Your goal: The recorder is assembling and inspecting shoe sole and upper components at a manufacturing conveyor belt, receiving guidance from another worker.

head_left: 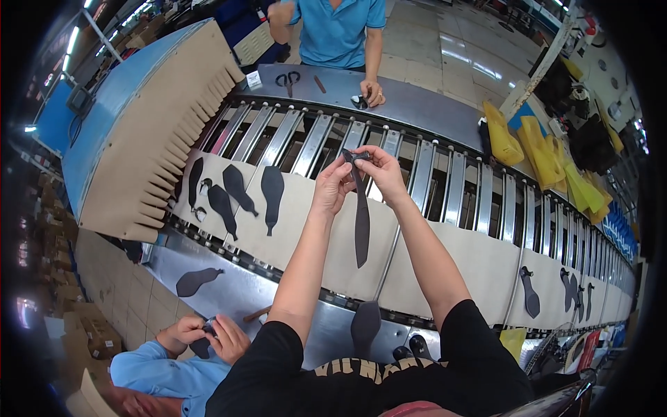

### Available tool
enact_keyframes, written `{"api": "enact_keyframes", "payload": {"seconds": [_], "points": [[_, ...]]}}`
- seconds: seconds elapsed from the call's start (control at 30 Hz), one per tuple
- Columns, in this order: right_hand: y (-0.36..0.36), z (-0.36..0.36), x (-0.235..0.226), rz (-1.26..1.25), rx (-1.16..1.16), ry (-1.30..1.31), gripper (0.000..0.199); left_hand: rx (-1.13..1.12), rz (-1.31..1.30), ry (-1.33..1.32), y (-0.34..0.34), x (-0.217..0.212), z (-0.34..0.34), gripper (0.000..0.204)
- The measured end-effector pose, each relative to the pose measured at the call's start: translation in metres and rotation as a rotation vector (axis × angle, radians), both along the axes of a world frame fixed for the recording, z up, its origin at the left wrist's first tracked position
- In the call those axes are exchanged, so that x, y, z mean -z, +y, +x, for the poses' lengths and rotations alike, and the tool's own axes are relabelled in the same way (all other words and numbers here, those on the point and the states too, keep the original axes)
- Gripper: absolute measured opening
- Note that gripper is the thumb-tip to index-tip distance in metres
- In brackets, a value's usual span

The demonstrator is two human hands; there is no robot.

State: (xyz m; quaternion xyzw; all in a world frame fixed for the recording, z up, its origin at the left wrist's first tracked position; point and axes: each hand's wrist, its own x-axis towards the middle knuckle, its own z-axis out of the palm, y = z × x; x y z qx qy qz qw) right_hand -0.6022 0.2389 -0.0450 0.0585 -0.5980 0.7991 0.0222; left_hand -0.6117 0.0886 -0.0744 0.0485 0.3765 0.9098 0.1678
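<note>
Over the conveyor, a dark grey shoe sole (361, 226) hangs from my two hands, its long front part pointing toward me. My left hand (333, 186) pinches the narrow heel end from the left. My right hand (382, 174) grips the same end from the right, with a small black piece, maybe a heel, showing at its fingers. The fingers partly hide where the two parts meet. Left of my hands, several dark soles lie on the pale belt, among them a wide one (272, 194) and a slanted one (221, 208). Another sole (365, 326) rests close to my body.
A blue machine (132, 104) with a tan slit curtain covers the belt's left end. Across the rollers, a person in blue (333, 35) touches a glossy dark piece; scissors (287, 83) lie nearby. At lower left, another person (174, 368) handles a dark piece. Yellow gloves (504, 135) hang far right.
</note>
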Motion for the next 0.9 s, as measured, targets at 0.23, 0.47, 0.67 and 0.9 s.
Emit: {"api": "enact_keyframes", "payload": {"seconds": [0.23, 0.47, 0.67, 0.9], "points": [[0.019, -0.028, -0.003, 0.037, -0.027, -0.003, 0.022, 0.042, 0.051, -0.021, 0.018, 0.007, -0.034, 0.034], [0.031, -0.043, -0.004, 0.054, 0.044, 0.018, 0.019, 0.106, 0.104, -0.036, 0.032, 0.0, -0.051, 0.034], [0.031, -0.054, 0.0, -0.02, 0.043, -0.084, 0.02, 0.089, 0.086, -0.019, 0.036, 0.007, -0.062, 0.032], [0.031, -0.07, 0.005, -0.019, -0.021, -0.13, 0.022, 0.04, 0.038, -0.018, 0.033, 0.019, -0.076, 0.039]]}}
